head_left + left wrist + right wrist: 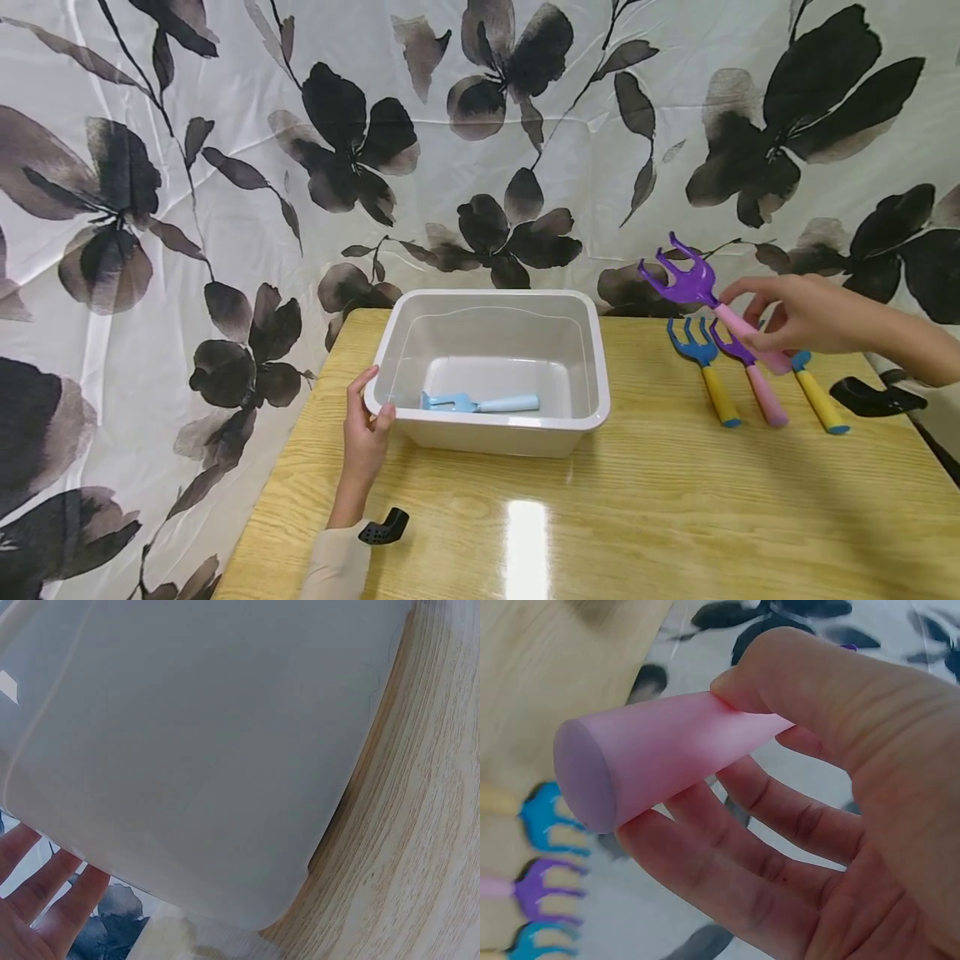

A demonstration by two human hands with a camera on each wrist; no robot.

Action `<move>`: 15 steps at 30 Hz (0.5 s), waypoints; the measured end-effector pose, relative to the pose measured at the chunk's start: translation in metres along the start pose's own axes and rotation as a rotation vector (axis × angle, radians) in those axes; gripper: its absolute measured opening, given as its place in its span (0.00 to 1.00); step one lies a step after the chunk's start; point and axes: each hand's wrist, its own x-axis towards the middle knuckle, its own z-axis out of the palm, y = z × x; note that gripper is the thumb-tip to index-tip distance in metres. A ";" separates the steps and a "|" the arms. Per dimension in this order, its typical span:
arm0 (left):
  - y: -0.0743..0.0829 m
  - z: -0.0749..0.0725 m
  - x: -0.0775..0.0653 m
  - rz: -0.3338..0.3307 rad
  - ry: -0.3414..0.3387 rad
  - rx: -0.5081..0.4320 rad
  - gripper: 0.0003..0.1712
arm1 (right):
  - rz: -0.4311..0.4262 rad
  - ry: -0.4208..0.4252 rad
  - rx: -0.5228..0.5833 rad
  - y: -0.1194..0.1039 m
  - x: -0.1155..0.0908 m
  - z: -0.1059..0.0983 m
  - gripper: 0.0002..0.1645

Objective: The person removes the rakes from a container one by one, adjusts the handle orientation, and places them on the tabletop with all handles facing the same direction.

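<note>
My right hand (813, 312) holds a small garden hand rake (693, 283) with purple prongs above the table, pinching its pink handle (660, 754) between thumb and fingers. The prongs point up and left, toward the backdrop. At the left end of a whitish plastic tub (487, 437), my left hand (365, 437) grips the front corner, thumb at the front rim and fingers along the side. Inside the tub lies a light blue hand rake (480, 404). In the left wrist view, fingers (75, 900) show beside the tub wall (202, 765).
Right of the tub, several more tools lie in a row: a blue rake with a yellow handle (722, 396), a purple one with a pink handle (765, 396) and a blue-headed one with a yellow handle (821, 404). A flowered cloth (600, 150) hangs behind the wooden table (637, 517).
</note>
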 end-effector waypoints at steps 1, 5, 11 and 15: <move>0.000 0.000 0.000 -0.001 -0.001 -0.002 0.36 | 0.023 0.004 0.004 0.008 -0.007 0.004 0.35; -0.001 0.000 -0.003 0.003 0.001 -0.008 0.36 | 0.112 -0.001 0.042 0.038 -0.030 0.017 0.38; -0.001 0.000 -0.004 -0.002 0.003 0.008 0.36 | 0.221 -0.036 0.101 0.082 -0.066 0.039 0.46; -0.002 0.000 -0.004 -0.002 0.002 0.007 0.36 | 0.286 -0.038 0.158 0.108 -0.089 0.061 0.46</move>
